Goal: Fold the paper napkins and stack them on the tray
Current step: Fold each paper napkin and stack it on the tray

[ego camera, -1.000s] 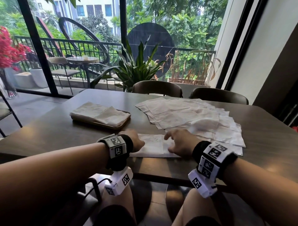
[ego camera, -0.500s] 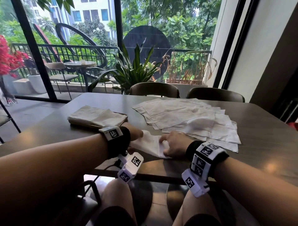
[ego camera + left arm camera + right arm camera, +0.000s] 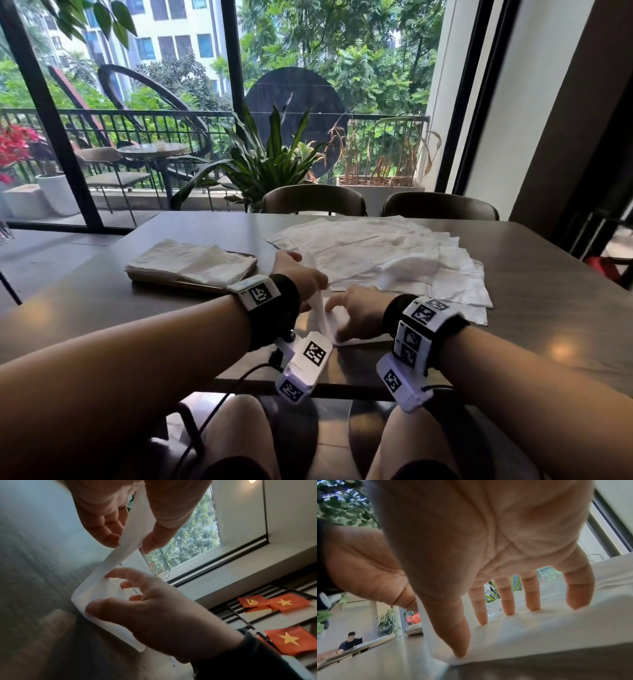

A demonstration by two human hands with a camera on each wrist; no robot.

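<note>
One white paper napkin lies at the table's near edge, half lifted. My left hand pinches its left flap between thumb and fingers and holds it upright over the rest of the sheet. My right hand rests on the lower half with straight, spread fingers that press it to the table. To the left, a wooden tray carries folded napkins. A spread pile of unfolded napkins lies just beyond my hands.
The dark table runs to its near edge right under my wrists. Two chairs stand at the far side, with a potted plant and glass windows behind. A person sits far off in the right wrist view.
My left hand has taken the napkin's left side off the table and swung it up and rightward. My right hand has stayed pressed on the sheet.
</note>
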